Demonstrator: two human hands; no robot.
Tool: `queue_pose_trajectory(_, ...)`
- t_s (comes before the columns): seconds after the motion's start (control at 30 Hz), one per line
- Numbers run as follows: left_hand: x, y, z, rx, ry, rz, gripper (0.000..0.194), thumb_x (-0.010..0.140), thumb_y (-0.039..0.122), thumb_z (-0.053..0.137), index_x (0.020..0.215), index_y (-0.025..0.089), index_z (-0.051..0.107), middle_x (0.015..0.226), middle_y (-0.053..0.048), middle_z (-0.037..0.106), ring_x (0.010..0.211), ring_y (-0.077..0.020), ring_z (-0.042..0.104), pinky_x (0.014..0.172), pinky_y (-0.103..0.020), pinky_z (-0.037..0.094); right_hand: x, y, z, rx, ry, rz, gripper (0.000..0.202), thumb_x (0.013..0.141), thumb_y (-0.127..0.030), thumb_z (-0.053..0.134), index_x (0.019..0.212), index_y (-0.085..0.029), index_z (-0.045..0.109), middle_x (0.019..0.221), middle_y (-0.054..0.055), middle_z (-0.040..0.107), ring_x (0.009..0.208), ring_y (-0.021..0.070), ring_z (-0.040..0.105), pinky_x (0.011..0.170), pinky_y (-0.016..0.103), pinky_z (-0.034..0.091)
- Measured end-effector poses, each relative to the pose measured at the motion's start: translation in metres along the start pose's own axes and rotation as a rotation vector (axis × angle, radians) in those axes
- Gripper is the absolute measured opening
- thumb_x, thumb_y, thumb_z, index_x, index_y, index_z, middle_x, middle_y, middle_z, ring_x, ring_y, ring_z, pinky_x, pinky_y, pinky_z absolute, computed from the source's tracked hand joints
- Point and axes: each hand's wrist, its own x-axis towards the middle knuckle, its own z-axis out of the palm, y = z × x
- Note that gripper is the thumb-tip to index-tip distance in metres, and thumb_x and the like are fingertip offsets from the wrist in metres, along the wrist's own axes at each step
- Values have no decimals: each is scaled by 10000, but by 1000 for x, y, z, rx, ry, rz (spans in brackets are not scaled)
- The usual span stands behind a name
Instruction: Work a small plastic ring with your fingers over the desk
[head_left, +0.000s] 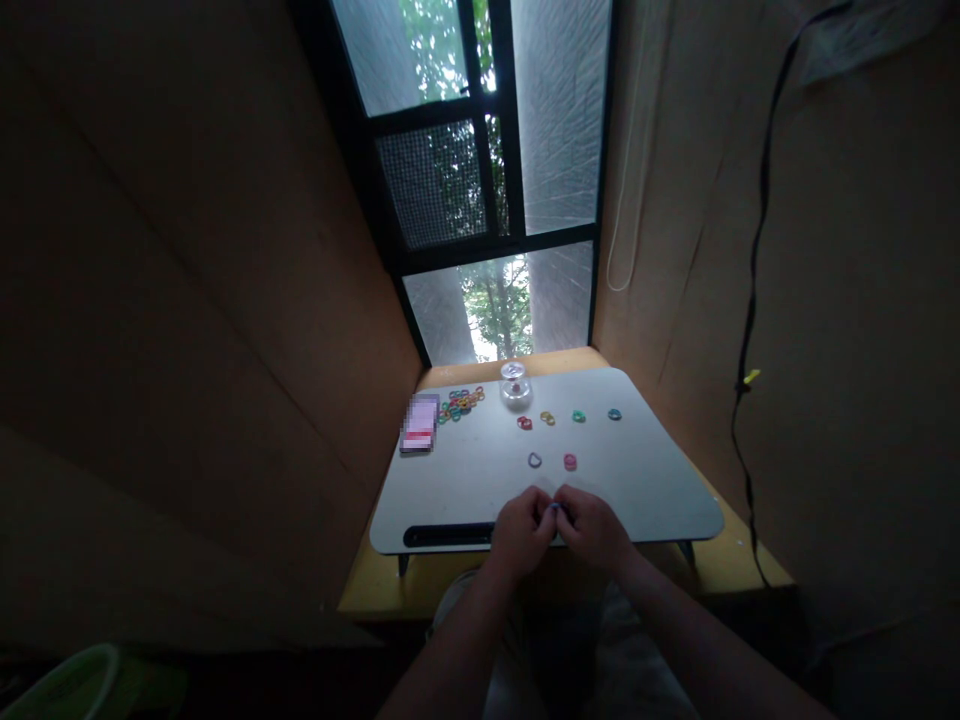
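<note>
My left hand (525, 530) and my right hand (591, 528) meet at the front edge of a white folding table (465, 485). Both are closed, pinching a small blue item (556, 506) between their fingertips. Just beyond them lie a pale purple ring (534, 460) and some pink rings (570, 461). Farther back, small groups of red rings (524, 423), yellow rings (547, 418), green rings (578, 416) and teal rings (614, 414) form a row. A mixed pile of coloured rings (461, 403) sits at the back left.
A clear round container (515, 386) stands at the table's back edge. At the left edge lies a phone-like item (420, 423) with a blurred screen. A black slot (448, 535) runs along the front left. On the right wall hangs a black cable (752, 290).
</note>
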Motion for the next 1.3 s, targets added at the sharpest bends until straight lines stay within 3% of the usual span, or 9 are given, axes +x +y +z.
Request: queue_pose_trajectory(1.3, 1, -2, 1, 20, 5, 7, 135, 871, 286, 518, 773, 194, 537, 682, 31, 579, 629, -115, 506, 596, -236, 330, 1, -2, -1, 9, -5, 12, 96, 818, -185, 473, 726, -205, 493, 665, -11, 549, 615, 139, 492, 587, 252, 294)
